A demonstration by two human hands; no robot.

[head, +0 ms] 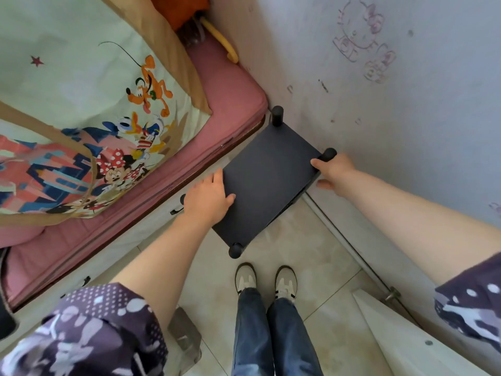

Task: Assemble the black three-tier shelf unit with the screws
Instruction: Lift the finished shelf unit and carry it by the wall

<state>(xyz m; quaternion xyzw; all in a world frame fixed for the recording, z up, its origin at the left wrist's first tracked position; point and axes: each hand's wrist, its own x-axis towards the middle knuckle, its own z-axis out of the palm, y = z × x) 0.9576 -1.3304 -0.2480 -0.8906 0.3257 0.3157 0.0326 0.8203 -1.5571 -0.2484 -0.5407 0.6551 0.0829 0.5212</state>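
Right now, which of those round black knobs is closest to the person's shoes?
The knob at the shelf top's near corner, just ahead of the shoes; the others sit by the wall.

We see the shelf (267, 180) top as a matt black board, smooth, its round post caps (235, 250) looking like dull black plastic. At nine o'clock the mattress (233, 99) wears pink cloth under a printed cotton-like sheet (81, 104). The floor (311, 267) at six o'clock is pale tile, faintly glossy. The wall (393, 90) at two o'clock looks painted, matt and scribbled.
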